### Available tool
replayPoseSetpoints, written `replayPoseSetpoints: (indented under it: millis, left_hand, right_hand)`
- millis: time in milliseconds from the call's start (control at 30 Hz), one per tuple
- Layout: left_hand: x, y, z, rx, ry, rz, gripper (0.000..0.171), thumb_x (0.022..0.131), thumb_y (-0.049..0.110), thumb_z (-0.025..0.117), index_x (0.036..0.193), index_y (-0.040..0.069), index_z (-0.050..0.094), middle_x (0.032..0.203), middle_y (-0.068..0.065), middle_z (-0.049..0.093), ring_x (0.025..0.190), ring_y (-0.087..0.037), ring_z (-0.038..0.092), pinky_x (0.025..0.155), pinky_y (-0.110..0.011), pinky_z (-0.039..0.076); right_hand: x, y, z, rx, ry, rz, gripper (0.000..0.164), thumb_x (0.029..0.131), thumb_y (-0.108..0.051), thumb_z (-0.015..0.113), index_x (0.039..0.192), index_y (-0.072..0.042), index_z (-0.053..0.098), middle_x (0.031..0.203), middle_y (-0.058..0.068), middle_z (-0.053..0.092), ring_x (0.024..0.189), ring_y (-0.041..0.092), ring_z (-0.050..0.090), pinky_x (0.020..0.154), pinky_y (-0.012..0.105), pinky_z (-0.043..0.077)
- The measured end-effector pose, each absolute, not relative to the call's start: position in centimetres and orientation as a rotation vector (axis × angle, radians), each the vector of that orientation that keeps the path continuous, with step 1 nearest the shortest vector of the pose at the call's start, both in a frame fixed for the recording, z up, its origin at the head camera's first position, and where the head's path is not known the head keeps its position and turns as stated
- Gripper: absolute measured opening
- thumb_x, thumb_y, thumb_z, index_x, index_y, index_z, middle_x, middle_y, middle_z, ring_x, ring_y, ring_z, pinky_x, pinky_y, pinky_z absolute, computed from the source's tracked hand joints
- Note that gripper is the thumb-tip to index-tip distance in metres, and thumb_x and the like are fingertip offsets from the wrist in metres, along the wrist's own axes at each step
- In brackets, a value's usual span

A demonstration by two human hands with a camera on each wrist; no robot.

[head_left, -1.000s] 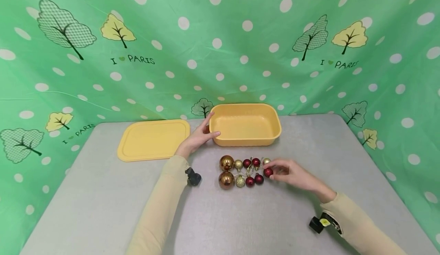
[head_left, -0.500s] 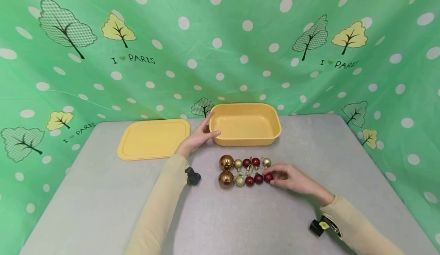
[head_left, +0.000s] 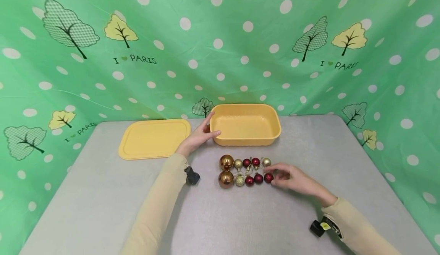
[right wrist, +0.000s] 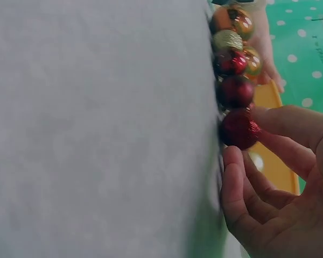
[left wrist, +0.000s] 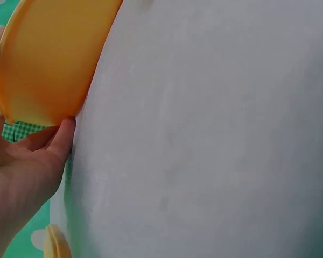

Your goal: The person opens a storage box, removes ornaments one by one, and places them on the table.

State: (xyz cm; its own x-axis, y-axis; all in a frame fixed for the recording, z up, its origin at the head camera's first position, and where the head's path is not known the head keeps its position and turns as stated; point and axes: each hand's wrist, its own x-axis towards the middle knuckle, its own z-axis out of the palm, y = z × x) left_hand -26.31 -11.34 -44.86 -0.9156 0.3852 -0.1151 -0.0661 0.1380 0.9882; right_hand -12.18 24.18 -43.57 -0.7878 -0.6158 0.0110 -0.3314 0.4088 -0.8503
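My left hand (head_left: pixel 196 137) grips the left end of a yellow plastic box (head_left: pixel 245 142), thumb on its front side and fingers round the end. Beside the box's front, baubles lie in two short rows. Each row starts on the left with a large copper-gold bauble (head_left: pixel 226 179), followed by a glittery gold bauble (head_left: pixel 239 181) and dark red ones. At the right end of the front row, my right hand (head_left: pixel 296 179) holds a glittery red bauble (head_left: pixel 268 177) between thumb and fingers, resting on the table. Just behind it sits a pale gold bauble (head_left: pixel 266 162).
A flat yellow lid (head_left: pixel 154 139) lies on the grey table (head_left: pixel 213 216), left of the box. A green polka-dot cloth (head_left: pixel 244 37) with printed trees hangs behind and at both sides.
My right hand has brought the red bauble a little nearer to me, into line with the front row. The left hand stays on the box.
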Motion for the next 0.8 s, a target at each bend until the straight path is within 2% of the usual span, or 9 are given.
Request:
replayPoseSetpoints:
  millis: [100,267,433,633,800]
  left_hand:
    - [-26.4,-11.3,-44.7,0.313,2.085,1.842,0.090,0.089,0.016,0.071,0.155,0.038,0.014,0.150,-0.025,0.030,0.135,-0.031,0.036,0.112,-0.043,0.025]
    - [-26.5,-11.4,-44.7,0.310,2.101,1.844,0.091,0.089,0.016,0.072,0.155,0.039,0.014,0.149,-0.025,0.033,0.133,-0.030,0.038,0.112,-0.042,0.026]
    - [-26.4,-11.4,-44.7,0.315,2.127,1.852,0.089,0.090,0.018,0.071,0.155,0.036,0.013,0.148,-0.025,0.034,0.133,-0.030,0.039,0.109,-0.041,0.031]
    - [-25.7,-11.9,-44.5,0.315,2.152,1.853,0.079,0.096,0.023,0.062,0.157,0.028,0.010,0.155,-0.022,0.022,0.139,-0.032,0.029,0.107,-0.042,0.035]
    - [-24.7,-13.3,-44.1,0.311,2.281,1.739,0.075,0.099,0.029,0.057,0.157,0.023,0.011,0.156,-0.024,0.017,0.140,-0.035,0.026,0.108,-0.046,0.032]
  right_hand:
    - [-12.3,24.7,-43.1,-0.833,2.380,-1.334,0.043,0.086,-0.002,0.068,0.127,0.006,0.057,0.113,0.019,0.063,0.088,0.022,0.062,0.075,0.029,0.054]
    - [-13.0,25.8,-42.1,-0.830,2.408,-1.330,0.040,0.089,-0.004,0.065,0.126,0.008,0.056,0.109,0.022,0.063,0.089,0.021,0.062,0.074,0.029,0.054]
    - [-13.8,27.2,-41.4,-0.773,2.462,-1.296,0.041,0.092,-0.006,0.064,0.129,0.007,0.054,0.115,0.025,0.060,0.091,0.025,0.062,0.072,0.030,0.054]
    - [-13.9,28.2,-41.4,-0.732,2.665,-1.118,0.045,0.090,-0.009,0.066,0.131,0.006,0.053,0.122,0.027,0.057,0.101,0.037,0.061,0.083,0.046,0.053]
    - [-14.0,28.7,-41.6,-0.720,2.850,-0.828,0.054,0.087,-0.010,0.070,0.135,0.004,0.049,0.126,0.030,0.051,0.108,0.045,0.054,0.084,0.056,0.050]
